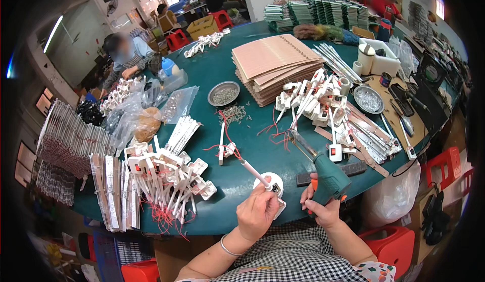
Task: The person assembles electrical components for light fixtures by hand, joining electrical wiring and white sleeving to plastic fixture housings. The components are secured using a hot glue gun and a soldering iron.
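Note:
My left hand (256,212) is closed around a thin white tube (255,172) with red wires coming out of its far end. The near end of the tube meets a small white plastic housing with dark parts inside, partly covered by my fingers. Under it is a round white piece (274,179). My right hand (322,207) grips a green pistol-shaped tool (332,179) with an orange trigger, perhaps a soldering gun. Its long metal barrel points away and left, toward red wire ends. Just beyond my left hand lies a similar white switch piece (229,149) with red wires.
White tubes with switch housings are heaped at left (166,168) and right (321,100). Metal bowls of small parts (224,94) (369,100), pink board stack (275,60) and a dark bar (343,172) share the green table (222,178). A co-worker (126,55) sits at far left.

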A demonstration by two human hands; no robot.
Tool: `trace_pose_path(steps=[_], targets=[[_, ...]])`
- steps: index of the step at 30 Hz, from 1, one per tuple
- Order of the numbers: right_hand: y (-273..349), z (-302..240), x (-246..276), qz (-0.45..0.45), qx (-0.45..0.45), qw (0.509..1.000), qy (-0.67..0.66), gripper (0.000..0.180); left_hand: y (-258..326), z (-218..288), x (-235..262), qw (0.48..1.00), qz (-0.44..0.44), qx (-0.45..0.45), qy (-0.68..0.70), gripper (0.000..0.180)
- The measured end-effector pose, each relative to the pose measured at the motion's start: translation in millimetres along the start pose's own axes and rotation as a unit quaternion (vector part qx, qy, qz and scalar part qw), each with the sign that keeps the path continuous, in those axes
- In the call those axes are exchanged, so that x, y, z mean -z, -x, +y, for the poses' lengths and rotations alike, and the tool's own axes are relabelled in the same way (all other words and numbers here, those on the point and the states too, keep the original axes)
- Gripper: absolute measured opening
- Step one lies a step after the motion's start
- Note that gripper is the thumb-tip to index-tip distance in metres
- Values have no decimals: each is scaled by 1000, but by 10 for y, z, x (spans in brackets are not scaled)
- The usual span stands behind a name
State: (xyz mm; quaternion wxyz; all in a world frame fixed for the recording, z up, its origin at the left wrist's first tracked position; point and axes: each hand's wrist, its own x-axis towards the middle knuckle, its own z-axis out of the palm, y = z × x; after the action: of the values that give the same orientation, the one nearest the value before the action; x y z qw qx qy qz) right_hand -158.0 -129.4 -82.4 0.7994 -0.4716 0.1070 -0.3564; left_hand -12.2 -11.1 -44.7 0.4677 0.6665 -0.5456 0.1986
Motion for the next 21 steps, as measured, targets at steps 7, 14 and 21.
trace_pose_path(steps=[7,14,21], targets=[[-9,3,-33,-9,15,1000,16,63,-6,-13,0,1000,-4,0,-11,20],[4,27,-55,-13,5,1000,9,63,-18,-24,-23,1000,-2,-2,-14,20],[22,16,-85,-7,8,1000,8,65,-19,5,-4,1000,1,-5,-16,20]])
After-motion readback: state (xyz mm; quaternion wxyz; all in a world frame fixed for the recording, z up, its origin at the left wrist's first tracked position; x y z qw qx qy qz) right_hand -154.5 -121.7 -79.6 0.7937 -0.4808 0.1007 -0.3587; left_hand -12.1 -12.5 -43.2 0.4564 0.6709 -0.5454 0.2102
